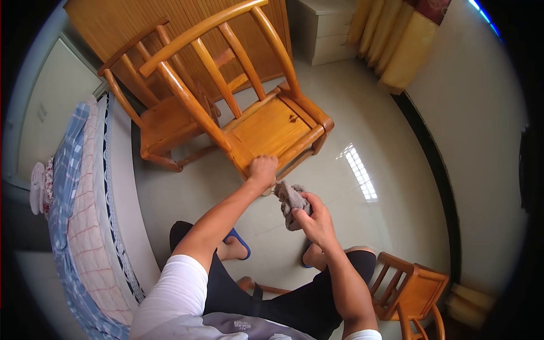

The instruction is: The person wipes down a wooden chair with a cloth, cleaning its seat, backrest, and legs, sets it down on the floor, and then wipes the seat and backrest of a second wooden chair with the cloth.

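A wooden chair [272, 122] with a slatted back stands tilted in the view in front of me. My left hand [263, 170] is closed on the near edge of its seat, with the fingertips hidden. Just to the right, my right hand [315, 220] grips a crumpled grey cloth [289, 203], thumb on top. The cloth hangs in the air close to the chair's near corner, and I cannot tell whether it touches the wood.
Behind it on the left is a second wooden chair [170, 122]. A smaller wooden chair [416, 289] stands at lower right. The bed [93, 238] runs along the left side. A white cabinet [333, 34] and yellow curtain [391, 45] are at the back, above a tiled floor [340, 226].
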Tool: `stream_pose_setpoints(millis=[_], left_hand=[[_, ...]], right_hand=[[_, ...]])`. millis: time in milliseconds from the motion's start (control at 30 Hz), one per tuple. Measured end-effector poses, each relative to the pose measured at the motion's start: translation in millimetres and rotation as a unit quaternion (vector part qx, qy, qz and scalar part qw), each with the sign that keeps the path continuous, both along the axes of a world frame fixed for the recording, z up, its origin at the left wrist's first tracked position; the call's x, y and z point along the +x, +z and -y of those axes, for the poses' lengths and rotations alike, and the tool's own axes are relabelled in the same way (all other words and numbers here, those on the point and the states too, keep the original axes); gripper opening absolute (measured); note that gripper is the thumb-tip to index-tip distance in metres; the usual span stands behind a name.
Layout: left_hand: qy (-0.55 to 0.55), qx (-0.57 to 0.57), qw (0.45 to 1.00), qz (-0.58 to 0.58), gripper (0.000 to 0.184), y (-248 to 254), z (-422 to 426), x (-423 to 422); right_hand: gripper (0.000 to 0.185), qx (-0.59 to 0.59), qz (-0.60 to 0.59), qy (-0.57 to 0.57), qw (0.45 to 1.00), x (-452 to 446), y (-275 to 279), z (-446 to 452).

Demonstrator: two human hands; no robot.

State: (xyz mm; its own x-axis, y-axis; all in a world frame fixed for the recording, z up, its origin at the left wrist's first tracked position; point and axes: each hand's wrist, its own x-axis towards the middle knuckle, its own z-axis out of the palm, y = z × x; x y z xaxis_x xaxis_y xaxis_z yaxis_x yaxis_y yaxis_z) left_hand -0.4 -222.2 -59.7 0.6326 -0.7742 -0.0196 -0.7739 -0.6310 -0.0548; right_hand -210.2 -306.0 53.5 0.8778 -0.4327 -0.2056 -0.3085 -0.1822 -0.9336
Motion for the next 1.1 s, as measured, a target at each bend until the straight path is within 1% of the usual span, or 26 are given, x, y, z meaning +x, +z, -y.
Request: stream_pose_setpoints(millis=[67,133,167,233,267,333,367,400,500,567,600,667,700,767,800,833,867,900,933,967,1000,1067,1100], left_hand=[[-0.015,-0.034,0.999,-0.030,0.028,13,-16,-41],[0.000,-0.014,0.999,-0.042,0.023,9,-27,-70],[-0.004,-0.014,0.999,-0.040,0.023,9,-33,-90],[0.011,0.007,0.999,-0.031,0.006,12,-47,-128],[0.011,0.006,0.999,-0.030,0.006,8,-57,-144],[-0.034,0.049,0.998,-0.025,0.010,-1,-77,-170],[-0.030,0.047,0.998,-0.020,0.010,2,-84,-181],[-0.042,0.034,0.998,-0.019,0.011,8,-92,-192],[-0.061,0.013,0.998,-0.032,0.012,14,-113,-214],[-0.067,-0.009,0.996,-0.055,0.012,16,-114,-224],[-0.064,-0.013,0.997,-0.052,0.012,15,-110,-226],[-0.060,-0.016,0.996,-0.060,0.014,13,-107,-229],[-0.052,-0.021,0.997,-0.057,0.014,15,-106,-227],[-0.062,-0.016,0.990,-0.124,0.024,20,-107,-222],[-0.069,-0.050,0.986,-0.143,0.026,24,-112,-219],[-0.076,-0.081,0.980,-0.168,0.029,26,-118,-217],[-0.054,-0.112,0.974,-0.190,0.035,30,-124,-215],[-0.006,-0.116,0.958,-0.262,0.034,37,-128,-209],[0.081,-0.170,0.929,-0.318,0.031,50,-133,-205],[0.142,-0.276,0.917,-0.252,0.033,48,-142,-206],[0.200,-0.379,0.886,-0.176,0.038,46,-148,-202],[0.314,-0.442,0.821,-0.178,0.045,16,-152,-183],[0.306,-0.443,0.821,-0.188,0.045,16,-147,-189]], right_hand=[[0.035,-0.011,0.041,-0.049,0.998,-1,-6,7],[0.033,-0.005,0.042,-0.057,0.997,5,-5,14],[0.032,-0.014,0.067,-0.074,0.995,2,-6,16],[0.030,-0.024,0.100,-0.100,0.990,-1,-14,20],[0.030,-0.025,0.101,-0.100,0.990,-2,-16,22],[0.039,0.029,0.061,-0.105,0.992,-5,-19,28],[0.039,0.016,0.074,-0.119,0.990,-3,-32,32],[0.039,-0.011,0.062,-0.115,0.991,-4,-19,32],[0.039,-0.035,0.065,-0.108,0.991,-2,-26,37],[0.030,-0.050,0.096,-0.101,0.989,-3,-30,39],[0.030,-0.053,0.099,-0.097,0.989,-4,-32,40],[0.031,-0.106,0.103,-0.090,0.985,-9,-37,37],[0.031,-0.110,0.106,-0.082,0.985,-11,-38,37],[0.032,-0.292,0.033,-0.050,0.955,-21,-41,36],[0.032,-0.289,0.030,-0.045,0.956,-25,-46,39],[0.032,-0.376,0.063,-0.005,0.925,-31,-54,43],[0.033,-0.455,0.091,0.036,0.885,-39,-64,40],[0.032,-0.433,0.092,0.041,0.896,-40,-76,35],[0.032,-0.412,0.089,0.044,0.906,-42,-85,38],[0.032,-0.416,0.049,0.055,0.906,-46,-75,31],[0.031,-0.423,0.015,0.062,0.904,-44,-63,18],[0.025,-0.461,0.030,0.073,0.884,-46,-64,-7],[0.024,-0.449,0.017,0.098,0.888,-47,-64,-25]])
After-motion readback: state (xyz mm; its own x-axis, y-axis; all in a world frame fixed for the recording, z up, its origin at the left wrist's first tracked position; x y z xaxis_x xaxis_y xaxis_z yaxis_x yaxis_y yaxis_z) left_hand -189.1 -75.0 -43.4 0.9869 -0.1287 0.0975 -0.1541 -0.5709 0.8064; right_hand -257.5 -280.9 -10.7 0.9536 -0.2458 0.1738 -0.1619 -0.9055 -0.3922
